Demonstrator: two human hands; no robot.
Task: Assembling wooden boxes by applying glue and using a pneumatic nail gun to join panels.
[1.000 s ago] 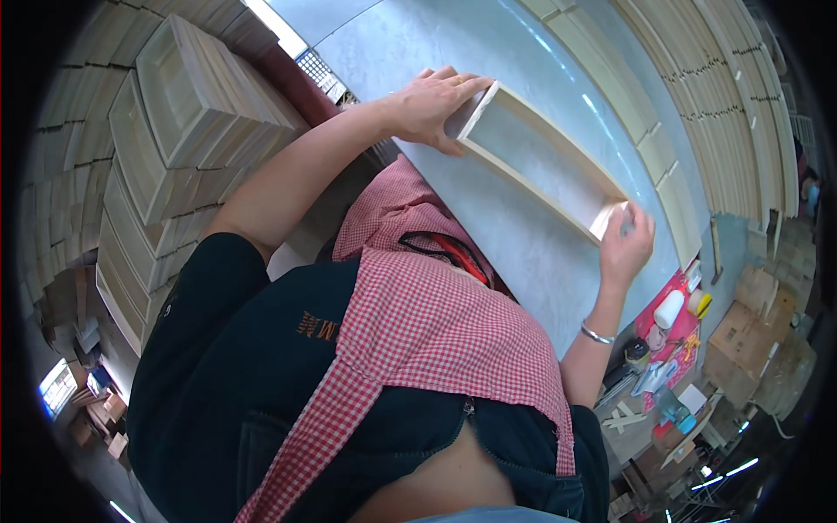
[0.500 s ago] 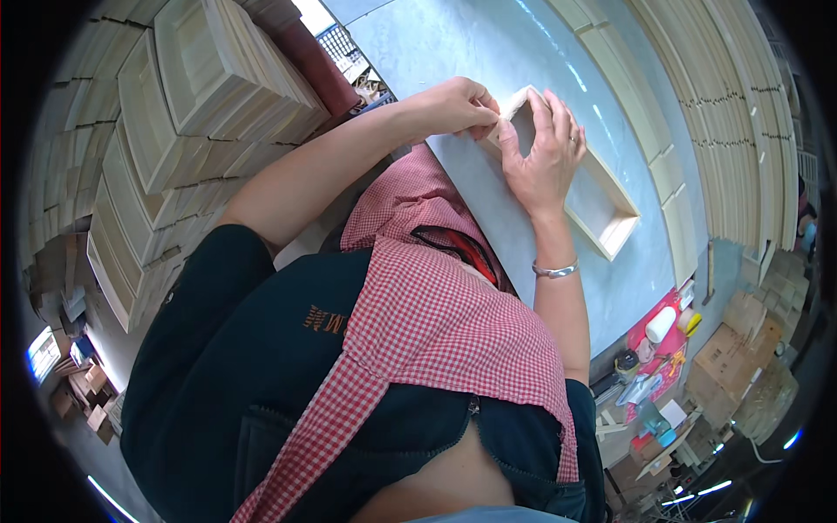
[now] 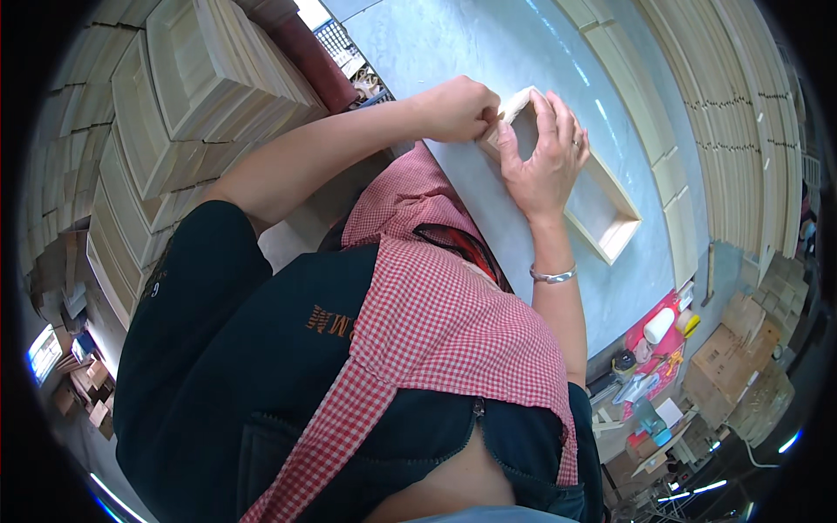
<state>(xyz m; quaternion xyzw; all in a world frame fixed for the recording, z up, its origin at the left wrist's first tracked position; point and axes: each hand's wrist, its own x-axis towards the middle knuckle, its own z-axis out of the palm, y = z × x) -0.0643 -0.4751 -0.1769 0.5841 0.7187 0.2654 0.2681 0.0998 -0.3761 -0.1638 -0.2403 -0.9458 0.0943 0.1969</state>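
A long, narrow frame of pale bare wood [image 3: 621, 228] lies slantwise on the blue-grey tabletop [image 3: 436, 44]. My right hand [image 3: 547, 161] grips it near its far left end, with the thumb by the near side and the fingers over the far side. Against that end's left corner, my left hand [image 3: 458, 109] is closed with the fingertips curled in. Whatever is pinched there is hidden by the fingers. Along the end piece, the wood edge [image 3: 520, 102] looks rough and whitish.
Stacked wooden frames [image 3: 187, 78] rise at the left, close to my left arm. Long wooden strips [image 3: 697, 113] are piled at the right, beside flat pale pieces [image 3: 623, 74]. A white roll [image 3: 660, 325], yellow tape [image 3: 688, 323] and cardboard [image 3: 728, 353] sit lower right.
My left hand has curled tighter and turned at the frame's corner, its forearm shifting slightly. The right hand and the frame stay almost in place.
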